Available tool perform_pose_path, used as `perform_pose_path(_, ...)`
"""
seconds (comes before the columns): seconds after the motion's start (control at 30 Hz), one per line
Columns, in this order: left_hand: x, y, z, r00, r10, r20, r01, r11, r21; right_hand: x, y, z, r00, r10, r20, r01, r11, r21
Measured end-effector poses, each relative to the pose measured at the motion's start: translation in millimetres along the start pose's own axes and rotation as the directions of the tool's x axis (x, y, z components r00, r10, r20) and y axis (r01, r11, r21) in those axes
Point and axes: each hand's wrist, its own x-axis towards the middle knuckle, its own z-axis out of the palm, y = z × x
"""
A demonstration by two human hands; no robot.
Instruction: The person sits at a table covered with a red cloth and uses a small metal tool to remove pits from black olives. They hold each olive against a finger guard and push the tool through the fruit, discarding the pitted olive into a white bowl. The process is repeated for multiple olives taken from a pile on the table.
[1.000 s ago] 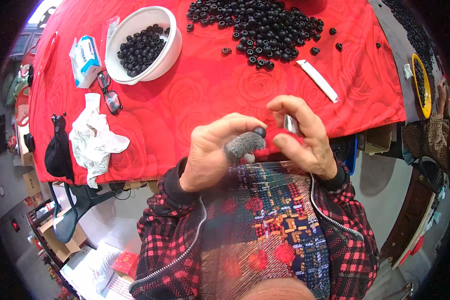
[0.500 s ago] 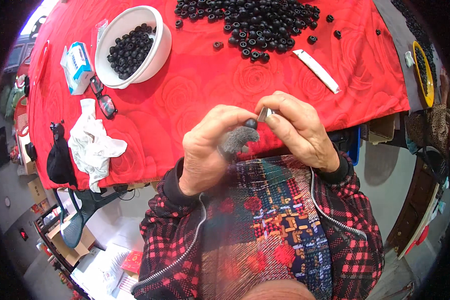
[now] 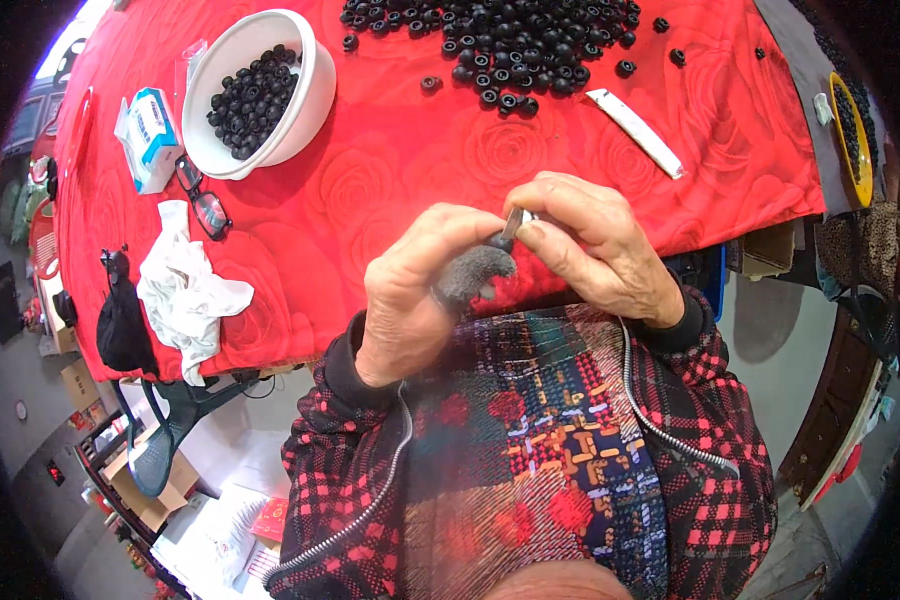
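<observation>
My left hand (image 3: 410, 290) is closed at the near edge of the table, pinching a small round black piece (image 3: 498, 241) between thumb and finger. Grey fuzzy material (image 3: 477, 272) covers part of the fingers below it; whether it is worn or held I cannot tell. In my right hand (image 3: 600, 250), thumb and forefinger grip a small flat metal blade (image 3: 513, 223). The blade's edge meets the black piece, or lies right against it. Farther off lies a heap of similar round black pieces (image 3: 515, 70), and more of them (image 3: 253, 110) fill part of a white bowl (image 3: 317, 100).
Left on the red tablecloth (image 3: 340, 190) are a blue-and-white packet (image 3: 150, 140), glasses (image 3: 208, 210), a white cloth (image 3: 185, 290) and a black item with straps (image 3: 123, 330). A white narrow packet (image 3: 635, 133) lies right. Beyond stands a yellow-rimmed tray (image 3: 863, 180).
My right hand has shifted slightly left and up, bringing the blade against the black piece. The blade has turned more upright. My left hand has barely moved.
</observation>
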Motion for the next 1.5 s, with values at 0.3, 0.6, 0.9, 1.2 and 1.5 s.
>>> perform_pose_path(0.3, 0, -3, -3, 0.995, -0.06, 0.077, 0.07, 0.988, -0.135, 2, 7, -3, 0.998, -0.028, 0.059, 0.027, 0.999, 0.023)
perform_pose_path(0.6, 0, -9, -7, 0.979, -0.13, 0.157, 0.171, 0.941, -0.29, 4, 14, -7, 0.989, -0.031, 0.148, 0.018, 0.996, 0.091)
perform_pose_path(0.9, -1, -22, -7, 0.931, -0.286, 0.225, 0.363, 0.782, -0.507, 7, 23, -8, 0.976, -0.033, 0.216, 0.003, 0.991, 0.135)
perform_pose_path(1.2, 9, -27, -14, 0.931, -0.359, 0.065, 0.286, 0.609, -0.74, -12, 14, 4, 0.911, -0.154, 0.383, 0.034, 0.953, 0.302)
perform_pose_path(1.5, 7, -23, -8, 0.917, -0.321, 0.236, 0.389, 0.591, -0.707, 7, 10, 7, 0.974, -0.205, -0.1, 0.204, 0.979, -0.02)
